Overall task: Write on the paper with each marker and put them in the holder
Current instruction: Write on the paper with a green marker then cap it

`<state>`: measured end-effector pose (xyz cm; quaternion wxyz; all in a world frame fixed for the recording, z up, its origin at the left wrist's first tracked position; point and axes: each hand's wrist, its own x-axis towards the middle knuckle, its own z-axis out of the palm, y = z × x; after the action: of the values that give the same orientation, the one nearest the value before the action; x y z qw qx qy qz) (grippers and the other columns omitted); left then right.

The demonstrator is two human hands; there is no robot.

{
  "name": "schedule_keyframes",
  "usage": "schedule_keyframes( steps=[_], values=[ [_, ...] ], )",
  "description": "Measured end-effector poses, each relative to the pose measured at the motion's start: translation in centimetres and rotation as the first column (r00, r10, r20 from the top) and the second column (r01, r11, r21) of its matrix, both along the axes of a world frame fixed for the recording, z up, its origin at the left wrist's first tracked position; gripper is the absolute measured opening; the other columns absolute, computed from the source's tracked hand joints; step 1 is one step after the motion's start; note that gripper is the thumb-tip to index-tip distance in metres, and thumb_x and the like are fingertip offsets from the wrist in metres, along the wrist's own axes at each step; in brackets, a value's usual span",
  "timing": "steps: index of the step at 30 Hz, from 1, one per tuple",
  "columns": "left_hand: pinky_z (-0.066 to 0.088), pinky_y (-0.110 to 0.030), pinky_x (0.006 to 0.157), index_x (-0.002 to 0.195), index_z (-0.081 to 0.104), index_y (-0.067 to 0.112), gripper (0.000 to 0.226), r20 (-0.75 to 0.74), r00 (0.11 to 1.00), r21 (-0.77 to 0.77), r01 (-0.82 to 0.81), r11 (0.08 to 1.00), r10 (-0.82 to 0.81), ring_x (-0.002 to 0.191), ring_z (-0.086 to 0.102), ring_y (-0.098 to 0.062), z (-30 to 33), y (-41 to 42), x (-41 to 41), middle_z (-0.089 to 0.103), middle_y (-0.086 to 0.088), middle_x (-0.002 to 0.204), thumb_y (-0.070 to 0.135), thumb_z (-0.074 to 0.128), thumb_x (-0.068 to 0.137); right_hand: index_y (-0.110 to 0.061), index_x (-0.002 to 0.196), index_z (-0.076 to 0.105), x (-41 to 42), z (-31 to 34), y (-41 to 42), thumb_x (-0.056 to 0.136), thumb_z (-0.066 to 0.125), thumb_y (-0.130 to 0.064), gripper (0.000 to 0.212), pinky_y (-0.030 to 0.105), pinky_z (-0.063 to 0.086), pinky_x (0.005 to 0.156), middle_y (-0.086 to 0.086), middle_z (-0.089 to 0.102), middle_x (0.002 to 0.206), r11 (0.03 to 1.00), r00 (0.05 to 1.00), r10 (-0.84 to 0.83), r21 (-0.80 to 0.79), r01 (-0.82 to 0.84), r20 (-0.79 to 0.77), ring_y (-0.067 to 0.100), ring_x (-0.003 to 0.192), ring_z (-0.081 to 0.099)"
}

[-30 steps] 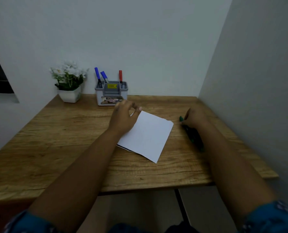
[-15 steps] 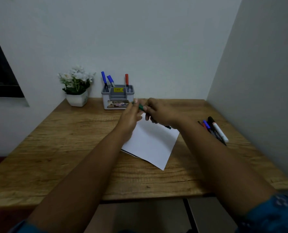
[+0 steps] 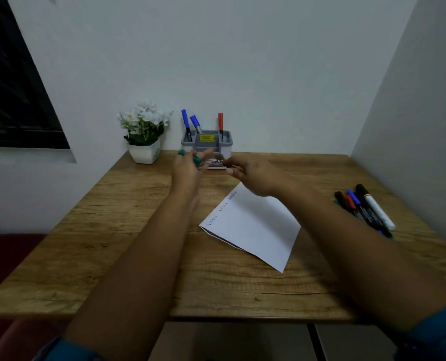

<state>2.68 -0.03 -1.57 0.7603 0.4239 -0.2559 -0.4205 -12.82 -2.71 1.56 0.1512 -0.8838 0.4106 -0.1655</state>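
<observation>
Both hands are raised in front of the grey marker holder (image 3: pixel 227 145). My left hand (image 3: pixel 186 171) pinches a green marker cap (image 3: pixel 196 159). Just to its right, my right hand (image 3: pixel 254 177) is closed around the green marker's body (image 3: pixel 234 167), which its fingers mostly hide. A small gap separates the two hands. Below them lies the white paper (image 3: pixel 255 227), with faint handwriting along its left edge. The holder has two blue markers (image 3: pixel 184 119) and a red marker (image 3: pixel 220 121) standing in it.
Several loose markers (image 3: pixel 365 209) lie in a bunch at the table's right side, close to the right wall. A white pot of white flowers (image 3: pixel 144 152) stands left of the holder by the back wall. A dark window is at far left.
My right hand picked the green marker from the pile at right and brought it to the left hand. The hands have since drawn apart, with the green cap now in my left hand.
</observation>
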Motion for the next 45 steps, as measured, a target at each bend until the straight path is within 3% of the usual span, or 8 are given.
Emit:
schedule_keyframes(
  steps=[2,5,8,10,16,22,25,45],
  values=[
    [0.051,-0.026,0.069,0.103,0.049,0.017,0.016,0.272,0.961,0.145,-0.098,0.984,0.056,0.077,0.067,-0.013,-0.8,-0.3,1.4,0.076,0.001,0.084,0.025,0.036,0.101,-0.03,0.15,0.033,-1.8,-0.2,-0.8,0.106,0.037,-0.021,0.045,0.027,0.043,0.071,0.007,0.065,0.104,0.965,0.986,0.006,0.256,-0.05,0.17,0.015,0.079,0.054],
    [0.044,-0.023,0.065,0.102,0.053,0.024,0.021,0.612,0.789,0.222,-0.113,0.968,-0.048,0.083,0.059,-0.009,-2.3,-0.4,1.2,0.067,0.006,0.095,0.035,0.064,0.089,-0.026,0.13,0.054,-4.6,-0.1,-3.1,0.105,0.034,-0.007,0.037,0.027,0.048,0.065,0.01,0.065,0.086,0.857,0.794,-0.136,0.472,-0.206,0.593,0.015,0.067,0.057],
    [0.044,-0.026,0.066,0.091,0.048,0.023,0.035,0.75,0.628,0.27,-0.003,0.963,-0.208,0.081,0.059,-0.009,-3.1,-0.7,0.6,0.065,0.004,0.09,0.03,0.08,0.076,-0.013,0.116,0.059,-5.8,-0.7,-4.7,0.106,0.035,-0.016,0.026,0.029,0.06,0.076,0.012,0.07,0.112,0.678,0.497,-0.306,0.552,-0.485,0.812,0.014,0.089,0.071],
    [0.05,-0.031,0.07,0.09,0.048,0.019,0.039,0.797,0.518,0.317,0.08,0.945,-0.311,0.084,0.064,-0.012,-3.5,-0.9,0.3,0.07,0.001,0.091,0.023,0.083,0.072,-0.01,0.119,0.056,-5.8,-2.0,-5.4,0.104,0.04,-0.017,0.023,0.035,0.057,0.091,0.011,0.067,0.125,0.558,0.418,-0.382,0.566,-0.607,0.824,0.018,0.108,0.069],
    [0.051,-0.032,0.085,0.088,0.045,0.016,0.044,0.814,0.407,0.365,0.197,0.91,-0.415,0.089,0.069,-0.006,-3.9,-1.1,0.6,0.075,0.0,0.09,0.011,0.085,0.069,0.003,0.108,0.06,-3.0,-5.7,-5.5,0.099,0.056,-0.02,0.024,0.021,0.041,0.052,0.003,0.067,0.07,0.798,0.688,-0.294,0.567,-0.206,0.664,0.008,0.05,0.05],
    [0.049,-0.035,0.088,0.099,0.049,0.015,0.051,0.846,0.326,0.396,0.142,0.907,-0.421,0.096,0.066,-0.011,-3.6,-1.3,1.0,0.073,0.005,0.097,0.023,0.087,0.067,-0.008,0.084,0.066,-2.8,-6.2,-5.7,0.085,0.073,-0.007,0.007,0.022,0.054,0.068,0.006,0.068,0.08,0.872,0.763,-0.214,0.471,-0.132,0.61,0.012,0.072,0.064],
    [0.048,-0.035,0.09,0.098,0.048,0.015,0.044,0.846,0.315,0.399,0.161,0.903,-0.43,0.099,0.065,-0.01,-3.6,-1.2,1.1,0.074,0.009,0.094,0.02,0.083,0.072,-0.014,0.073,0.064,-2.9,-6.2,-5.7,0.08,0.069,0.005,0.021,0.021,0.052,0.066,0.003,0.069,0.08,0.886,0.785,-0.162,0.438,-0.15,0.598,0.008,0.071,0.064],
    [0.047,-0.039,0.096,0.091,0.046,0.016,0.035,0.842,0.325,0.399,0.158,0.903,-0.43,0.101,0.064,-0.012,-3.0,-0.6,0.6,0.073,0.007,0.094,0.01,0.077,0.077,-0.023,0.073,0.075,-2.9,-7.3,-6.5,0.079,0.069,-0.013,0.014,0.038,0.056,0.081,-0.002,0.075,0.078,0.963,0.873,-0.1,0.266,-0.035,0.477,0.008,0.076,0.067]
  ],
)
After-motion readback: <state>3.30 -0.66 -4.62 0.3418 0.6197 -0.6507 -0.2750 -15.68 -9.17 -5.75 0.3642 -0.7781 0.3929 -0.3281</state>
